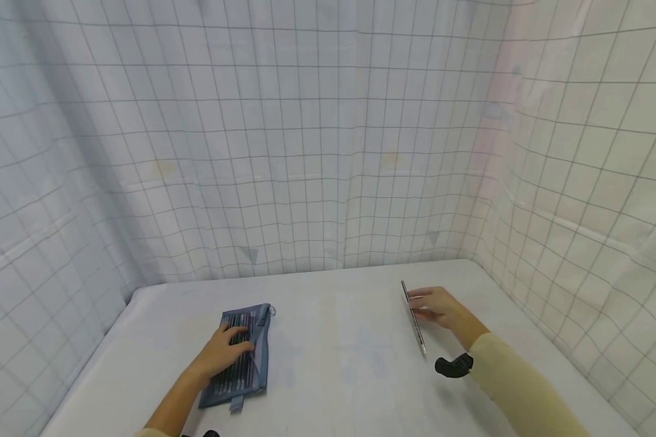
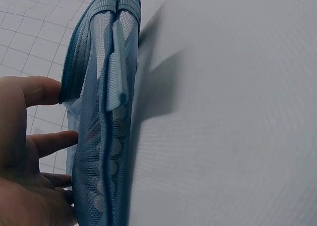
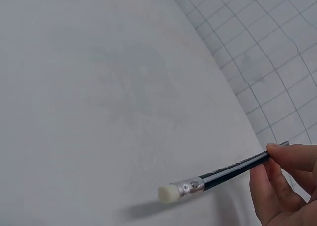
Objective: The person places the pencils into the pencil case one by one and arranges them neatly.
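On the left of the white table lies a blue mesh zip pencil case (image 1: pixel 259 358) with several pencils inside, showing through the mesh. My left hand (image 1: pixel 218 353) rests on top of it, fingers spread; in the left wrist view the fingertips touch the upper face of the case (image 2: pixel 101 137). Over at the right, my right hand (image 1: pixel 437 306) pinches a dark striped pencil (image 1: pixel 418 334) between thumb and fingers. The right wrist view shows the pencil's white eraser (image 3: pixel 169 194) and silver ferrule pointing toward the camera, its shadow falling on the table below.
A white table (image 1: pixel 333 364) spans the space between the hands. White grid-patterned curtains (image 1: pixel 317 152) hang behind it and on both sides. Black camera mounts, one of them the right wrist device (image 1: pixel 455 366), sit at both wrists.
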Motion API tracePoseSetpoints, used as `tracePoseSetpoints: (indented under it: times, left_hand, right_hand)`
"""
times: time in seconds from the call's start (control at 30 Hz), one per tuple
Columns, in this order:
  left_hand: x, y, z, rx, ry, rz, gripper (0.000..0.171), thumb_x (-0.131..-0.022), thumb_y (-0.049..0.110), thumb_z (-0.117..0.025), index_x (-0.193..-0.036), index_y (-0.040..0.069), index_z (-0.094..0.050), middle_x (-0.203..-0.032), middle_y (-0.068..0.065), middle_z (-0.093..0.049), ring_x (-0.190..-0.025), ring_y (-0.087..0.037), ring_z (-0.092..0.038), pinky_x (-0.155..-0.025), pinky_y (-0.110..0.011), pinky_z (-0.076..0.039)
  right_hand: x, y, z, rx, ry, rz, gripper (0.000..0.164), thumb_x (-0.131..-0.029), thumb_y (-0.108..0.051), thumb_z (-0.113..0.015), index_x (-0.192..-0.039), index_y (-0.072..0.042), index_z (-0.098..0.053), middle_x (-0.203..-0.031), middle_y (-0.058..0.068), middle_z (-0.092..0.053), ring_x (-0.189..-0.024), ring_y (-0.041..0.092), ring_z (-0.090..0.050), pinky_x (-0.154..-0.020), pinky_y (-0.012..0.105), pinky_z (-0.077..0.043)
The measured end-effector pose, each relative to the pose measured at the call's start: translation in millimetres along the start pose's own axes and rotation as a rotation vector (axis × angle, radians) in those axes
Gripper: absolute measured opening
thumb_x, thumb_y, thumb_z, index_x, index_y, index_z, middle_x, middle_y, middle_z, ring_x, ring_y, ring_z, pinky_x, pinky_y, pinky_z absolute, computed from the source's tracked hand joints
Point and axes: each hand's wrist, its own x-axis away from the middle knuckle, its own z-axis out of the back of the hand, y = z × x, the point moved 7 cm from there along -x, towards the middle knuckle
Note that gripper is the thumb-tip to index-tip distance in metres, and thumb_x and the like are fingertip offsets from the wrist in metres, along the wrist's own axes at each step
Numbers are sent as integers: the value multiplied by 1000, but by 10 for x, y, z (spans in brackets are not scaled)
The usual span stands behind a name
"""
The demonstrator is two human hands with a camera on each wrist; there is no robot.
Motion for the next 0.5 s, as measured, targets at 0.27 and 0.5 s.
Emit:
tracePoseSetpoints:
  times: [0.27,0.5]
  left_hand:
    - [-10,-13,37,-16,-3,-4,70,-97,35,-64,-149,-9,-44,-158,-46,-7,-141,-70,-8,-108,-80,-14]
    - [-16,-9,10,-10,-9,-2,70,-98,33,-64,-149,-9,-43,-158,-46,-7,-141,-70,-8,-108,-80,-14]
  right_hand:
    - [-92,19,-356,-29,-19,-18,39,-94,8,-69,-133,10,-63,-113,17,-68,-85,18,-67,-69,25,-59]
    - [-84,-12,-684,-50,-37,-10,37,-93,9,-70,-130,10,-65,-109,17,-68,-84,19,-67,-67,25,-59]
